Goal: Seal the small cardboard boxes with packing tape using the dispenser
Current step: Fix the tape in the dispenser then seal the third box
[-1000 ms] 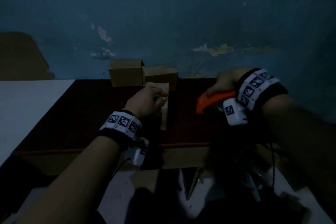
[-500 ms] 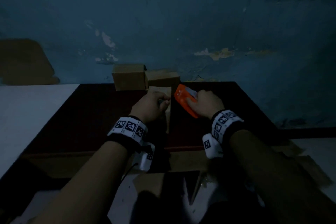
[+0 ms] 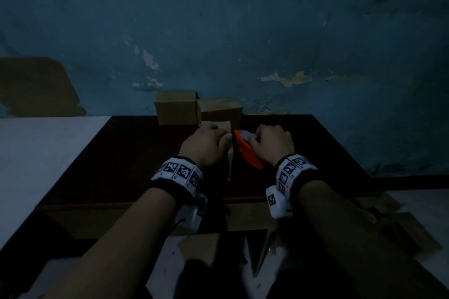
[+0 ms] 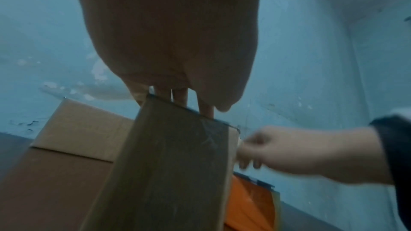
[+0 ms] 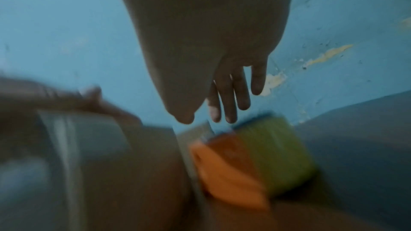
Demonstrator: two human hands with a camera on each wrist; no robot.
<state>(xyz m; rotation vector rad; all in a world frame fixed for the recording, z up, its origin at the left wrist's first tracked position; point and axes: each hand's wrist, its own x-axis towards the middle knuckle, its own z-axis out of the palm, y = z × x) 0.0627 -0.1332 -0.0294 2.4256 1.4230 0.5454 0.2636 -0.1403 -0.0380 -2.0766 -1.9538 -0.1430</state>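
Note:
A small cardboard box stands upright on the dark red table. My left hand grips its top edge; in the left wrist view the fingers reach over the far side. The orange tape dispenser, carrying a green-looking roll, lies right beside the box. My right hand hovers over it near the box's upper corner. In the blurred right wrist view its fingers hang fairly straight with nothing between them.
Two more cardboard boxes sit against the blue wall at the table's back. A white surface adjoins the table on the left. Flattened cardboard and white sheets lie on the floor below the front edge.
The right hand brought the orange dispenser in from the right and lowered it against the box. The left hand stayed on the box.

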